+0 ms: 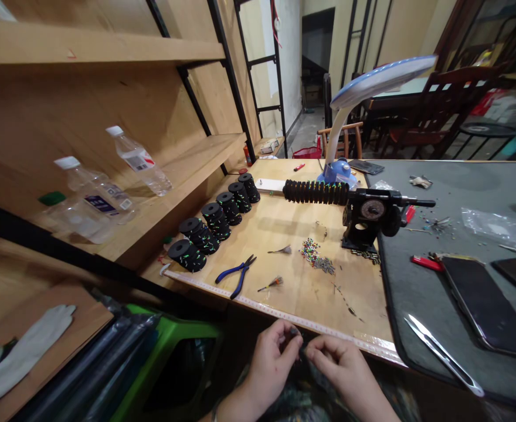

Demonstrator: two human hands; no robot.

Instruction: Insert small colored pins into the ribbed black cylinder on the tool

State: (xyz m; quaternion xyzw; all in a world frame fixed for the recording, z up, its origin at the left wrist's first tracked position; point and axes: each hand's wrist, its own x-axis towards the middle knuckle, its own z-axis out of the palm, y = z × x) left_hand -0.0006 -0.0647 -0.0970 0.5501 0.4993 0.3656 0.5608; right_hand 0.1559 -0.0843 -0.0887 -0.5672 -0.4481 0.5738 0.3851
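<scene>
My left hand (272,357) and my right hand (342,368) are held close together below the near edge of the wooden worktop (284,234). Both are pinched, fingertips almost touching, around a small dark item (299,347) that I cannot make out. On the worktop ahead lie blue-handled pliers (237,274), a small pile of coloured beads and metal bits (317,257), and two small feathered lures (272,285). Along the near edge of the worktop a measuring tape (279,315) is stuck down.
Several black spools (214,223) line the worktop's left side. A black winding device (363,214) with a row of spools stands by a blue desk lamp (341,170). The grey mat (460,234) holds phones, a red lighter and tweezers (442,354). Water bottles lie on the left shelf.
</scene>
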